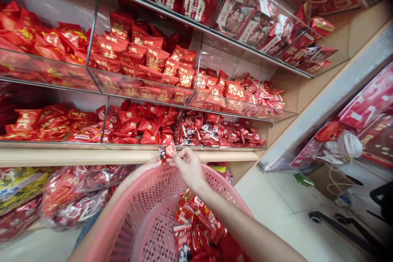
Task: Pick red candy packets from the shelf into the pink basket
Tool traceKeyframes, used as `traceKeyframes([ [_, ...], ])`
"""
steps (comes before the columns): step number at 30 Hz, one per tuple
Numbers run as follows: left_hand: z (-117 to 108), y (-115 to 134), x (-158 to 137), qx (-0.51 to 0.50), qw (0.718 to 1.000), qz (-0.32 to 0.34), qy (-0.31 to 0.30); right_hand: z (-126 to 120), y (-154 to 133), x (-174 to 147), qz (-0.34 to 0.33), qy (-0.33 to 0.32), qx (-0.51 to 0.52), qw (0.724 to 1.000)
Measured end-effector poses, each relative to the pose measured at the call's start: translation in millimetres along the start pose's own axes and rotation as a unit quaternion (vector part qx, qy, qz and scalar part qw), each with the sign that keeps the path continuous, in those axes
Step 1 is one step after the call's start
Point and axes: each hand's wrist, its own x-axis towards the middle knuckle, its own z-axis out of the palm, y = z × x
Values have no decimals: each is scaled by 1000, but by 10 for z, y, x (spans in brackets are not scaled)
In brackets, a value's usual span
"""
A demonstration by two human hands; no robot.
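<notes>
A small red candy packet (167, 152) with a black-and-white picture of figures is held up above the far rim of a pink perforated plastic basket (123, 208). My right hand (188, 167) pinches its right side between thumb and fingers. From the left, my left hand (151, 165) reaches around the outside of the basket, its fingertips closed at the packet's lower left edge; part of these fingers is hidden. Inside the basket, more red packets (196, 221) lie piled on the right side, partly covered by my right forearm.
Ahead stand shelves with clear dividers and fronts, holding red packets (153, 59) sorted by compartment. The wooden shelf ledge (76, 157) runs just behind my hands. Plastic-wrapped bags (73, 190) lie below. At right are a wall edge (307, 114), floor tiles and chair legs (340, 229).
</notes>
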Motion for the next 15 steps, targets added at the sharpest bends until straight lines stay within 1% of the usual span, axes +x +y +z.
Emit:
traceKeyframes([
  [4, -49, -1, 7, 14, 1000, -3, 20, -2, -5, -11, -6, -4, -3, 1000],
  [7, -28, 26, -15, 23, 999, -7, 39, -23, 18, 7, -5, -4, 0, 1000],
  [12, 91, 50, -55, 15, 998, -7, 58, -93, 16, 53, 12, -12, 30, 999],
  [15, 195, 55, -65, -9, 998, -44, 45, -206, -94, 60, 4, -20, 38, 999],
])
